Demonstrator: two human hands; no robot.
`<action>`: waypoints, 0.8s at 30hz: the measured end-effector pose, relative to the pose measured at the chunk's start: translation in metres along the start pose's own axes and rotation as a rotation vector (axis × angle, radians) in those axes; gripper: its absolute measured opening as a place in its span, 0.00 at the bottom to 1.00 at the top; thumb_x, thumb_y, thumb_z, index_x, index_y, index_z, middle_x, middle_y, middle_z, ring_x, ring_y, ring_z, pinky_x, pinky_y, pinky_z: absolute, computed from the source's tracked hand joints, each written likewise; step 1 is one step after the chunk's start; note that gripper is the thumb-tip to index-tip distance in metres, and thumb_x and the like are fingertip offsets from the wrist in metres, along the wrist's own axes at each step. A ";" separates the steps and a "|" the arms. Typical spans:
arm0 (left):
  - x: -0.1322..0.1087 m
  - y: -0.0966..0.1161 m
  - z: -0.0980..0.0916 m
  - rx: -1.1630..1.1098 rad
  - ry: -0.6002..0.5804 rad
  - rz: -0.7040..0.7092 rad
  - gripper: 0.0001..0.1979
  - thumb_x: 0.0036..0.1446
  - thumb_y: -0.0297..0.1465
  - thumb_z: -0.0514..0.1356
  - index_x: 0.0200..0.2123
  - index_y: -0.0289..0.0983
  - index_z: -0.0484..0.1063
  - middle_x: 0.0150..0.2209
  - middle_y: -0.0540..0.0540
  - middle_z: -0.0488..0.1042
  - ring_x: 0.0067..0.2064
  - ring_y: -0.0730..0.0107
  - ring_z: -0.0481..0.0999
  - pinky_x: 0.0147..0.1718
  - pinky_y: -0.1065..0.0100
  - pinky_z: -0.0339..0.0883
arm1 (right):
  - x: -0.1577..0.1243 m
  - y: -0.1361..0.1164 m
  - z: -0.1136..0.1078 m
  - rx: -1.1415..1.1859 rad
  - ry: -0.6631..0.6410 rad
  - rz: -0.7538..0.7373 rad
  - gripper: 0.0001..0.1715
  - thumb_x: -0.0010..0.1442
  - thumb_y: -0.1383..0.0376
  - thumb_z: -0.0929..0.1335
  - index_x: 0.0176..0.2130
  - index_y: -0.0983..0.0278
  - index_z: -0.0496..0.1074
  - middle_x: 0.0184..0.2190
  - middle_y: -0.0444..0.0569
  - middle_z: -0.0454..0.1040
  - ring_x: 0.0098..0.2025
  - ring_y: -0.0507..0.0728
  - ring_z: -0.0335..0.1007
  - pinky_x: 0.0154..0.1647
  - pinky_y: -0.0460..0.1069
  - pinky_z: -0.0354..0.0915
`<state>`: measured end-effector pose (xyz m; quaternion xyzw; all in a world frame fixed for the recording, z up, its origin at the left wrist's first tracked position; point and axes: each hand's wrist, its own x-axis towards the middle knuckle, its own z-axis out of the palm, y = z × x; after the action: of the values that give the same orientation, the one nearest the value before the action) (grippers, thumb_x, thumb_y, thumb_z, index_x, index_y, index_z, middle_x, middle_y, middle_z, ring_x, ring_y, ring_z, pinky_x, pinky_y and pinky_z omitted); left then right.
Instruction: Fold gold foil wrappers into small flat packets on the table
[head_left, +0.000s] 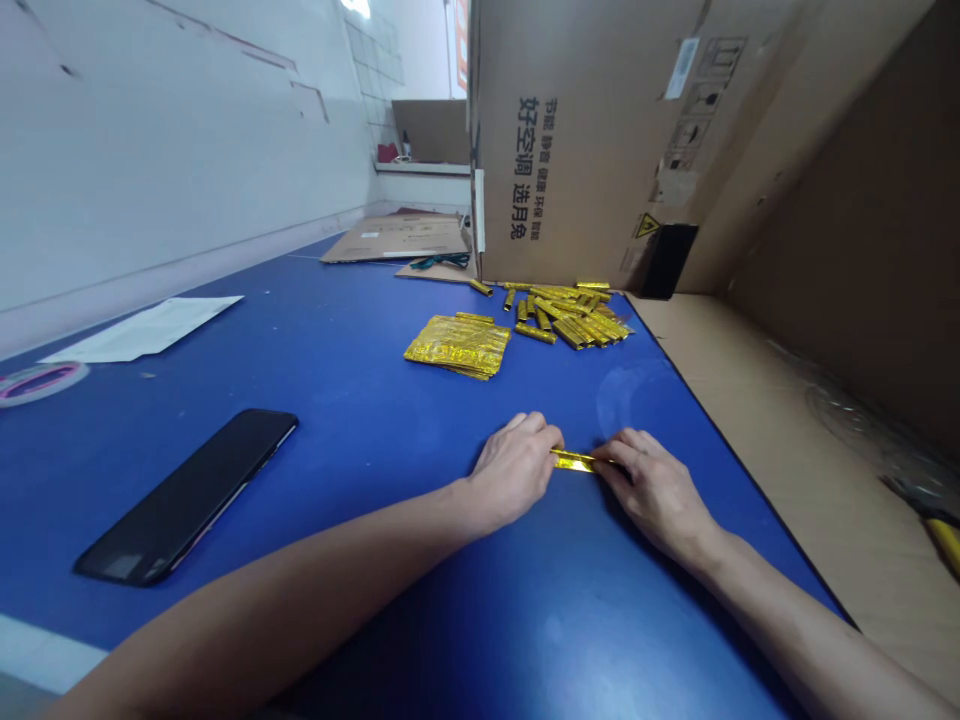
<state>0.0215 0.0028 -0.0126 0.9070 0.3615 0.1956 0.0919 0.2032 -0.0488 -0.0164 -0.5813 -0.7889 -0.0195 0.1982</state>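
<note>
A narrow strip of shiny gold foil (574, 461) stretches between my two hands, just over the blue table. My left hand (517, 465) is closed on its left end, fingers curled over it. At the other end, my right hand (651, 484) pinches the strip between thumb and fingers. Beyond my left hand lies a flat stack of gold foil sheets (457, 346). Farther right, many folded or rolled gold foil pieces (585, 318) lie in a loose heap against a large cardboard box.
The printed cardboard box (585, 150) stands at the back right of the blue table (360, 400). A black phone (191, 495) lies at left, with white paper (142, 330) and a tape roll (41, 382) behind it. Flat cardboard (397, 238) rests at the back.
</note>
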 end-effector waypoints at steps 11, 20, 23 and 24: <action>0.000 0.003 -0.007 0.268 -0.055 0.208 0.07 0.56 0.24 0.49 0.30 0.35 0.66 0.32 0.46 0.65 0.37 0.65 0.62 0.34 0.66 0.58 | -0.004 -0.008 -0.010 -0.118 -0.043 -0.123 0.15 0.60 0.67 0.57 0.36 0.63 0.71 0.30 0.51 0.68 0.32 0.55 0.62 0.32 0.49 0.61; -0.001 0.000 -0.009 0.216 -0.105 0.214 0.08 0.58 0.26 0.48 0.32 0.35 0.66 0.33 0.45 0.65 0.37 0.65 0.63 0.35 0.66 0.59 | -0.004 -0.007 -0.013 -0.133 -0.063 -0.130 0.16 0.60 0.67 0.56 0.37 0.63 0.71 0.30 0.51 0.68 0.32 0.55 0.61 0.31 0.49 0.62; 0.002 -0.004 -0.006 0.052 -0.109 0.096 0.05 0.56 0.27 0.51 0.34 0.37 0.66 0.34 0.47 0.65 0.39 0.67 0.64 0.38 0.67 0.59 | -0.005 -0.005 -0.011 -0.150 -0.075 -0.131 0.15 0.60 0.68 0.57 0.37 0.64 0.71 0.30 0.51 0.67 0.32 0.55 0.61 0.31 0.49 0.61; 0.003 -0.005 -0.005 0.009 -0.104 0.057 0.05 0.55 0.27 0.52 0.34 0.37 0.66 0.34 0.48 0.65 0.39 0.67 0.64 0.39 0.67 0.59 | -0.005 -0.005 -0.010 -0.155 -0.075 -0.135 0.15 0.60 0.68 0.57 0.37 0.64 0.70 0.30 0.51 0.67 0.32 0.55 0.61 0.31 0.49 0.61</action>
<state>0.0181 0.0081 -0.0084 0.9262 0.3313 0.1492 0.1008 0.2029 -0.0575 -0.0080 -0.5407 -0.8293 -0.0718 0.1212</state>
